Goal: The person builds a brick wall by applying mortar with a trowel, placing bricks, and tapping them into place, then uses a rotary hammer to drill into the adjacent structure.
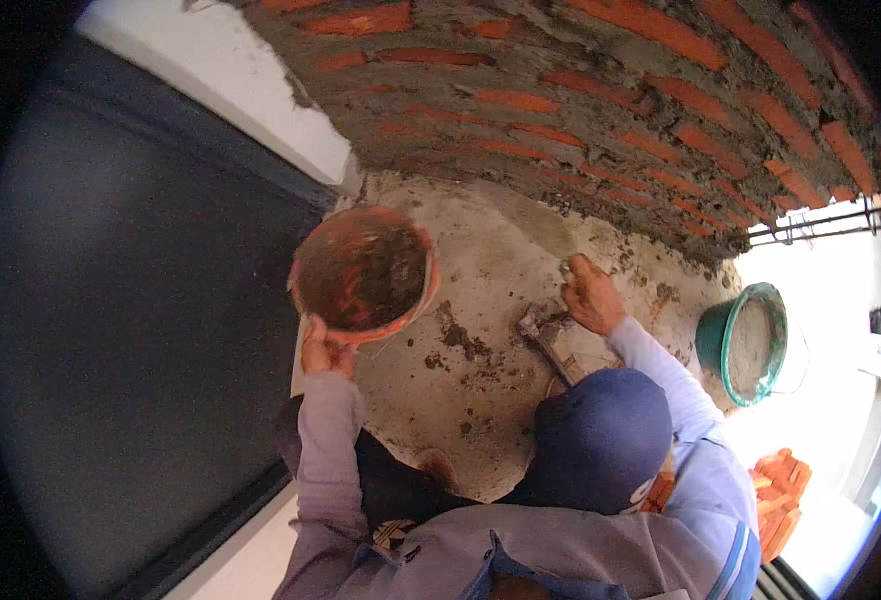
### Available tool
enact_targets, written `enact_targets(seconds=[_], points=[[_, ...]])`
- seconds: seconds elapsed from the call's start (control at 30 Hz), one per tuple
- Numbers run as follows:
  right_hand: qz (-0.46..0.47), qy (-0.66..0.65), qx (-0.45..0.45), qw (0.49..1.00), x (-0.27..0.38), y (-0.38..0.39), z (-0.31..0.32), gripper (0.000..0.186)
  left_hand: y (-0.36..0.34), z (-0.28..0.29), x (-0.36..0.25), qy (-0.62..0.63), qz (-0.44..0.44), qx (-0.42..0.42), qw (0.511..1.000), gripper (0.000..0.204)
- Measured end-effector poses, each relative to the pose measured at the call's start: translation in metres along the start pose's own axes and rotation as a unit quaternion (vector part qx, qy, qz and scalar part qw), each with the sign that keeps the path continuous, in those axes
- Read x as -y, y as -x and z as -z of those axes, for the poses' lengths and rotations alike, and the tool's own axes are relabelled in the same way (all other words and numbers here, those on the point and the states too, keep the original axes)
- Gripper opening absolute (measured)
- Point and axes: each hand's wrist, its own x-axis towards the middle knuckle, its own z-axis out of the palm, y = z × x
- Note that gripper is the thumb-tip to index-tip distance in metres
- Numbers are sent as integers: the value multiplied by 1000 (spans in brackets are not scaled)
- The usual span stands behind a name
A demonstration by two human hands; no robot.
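My left hand [326, 349] is closed on the near rim of an orange bucket [432, 262], beside the dark panel. The bucket is tilted so its mouth faces me, and grey mortar [385, 275] coats its inside; motion smears it. My right hand [594, 294] is closed round the handle of a trowel [548, 232], in front of the brick wall. The trowel's grey blade points away to the far left and is blurred against the floor. Below my right hand a hammer-like tool [548, 347] lies on the floor.
A rough brick wall [520, 100] with mortar joints curves across the far side. At left stands a large dark panel [150, 300]. A green bucket [730, 345] of grey mix is at right, near stacked orange bricks [782, 495]. Metal rods [825, 222] jut from the wall's end. Mortar crumbs [460, 338] dot the floor.
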Motion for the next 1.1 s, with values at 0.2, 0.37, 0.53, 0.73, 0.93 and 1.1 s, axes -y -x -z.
enact_targets(seconds=[0.2,0.37,0.53,0.73,0.93,1.1], points=[[153,46,164,973,25,-86,-55,33,-17,-28,4,-76,35,-62,995,41],[143,117,263,947,33,-40,-61,38,-64,46,28,-47,-5,-37,998,40],[114,239,155,952,-44,44,30,43,-71,23,19,-109,-19,-46,993,41],[136,219,95,961,12,-28,7,43,-117,53,-14,-578,-10,2,816,44],[249,145,228,930,19,-116,-94,38,-124,53,19,-433,-88,60,895,50],[211,169,222,937,23,-128,-91,34,-95,37,45,-341,-176,-107,917,41]])
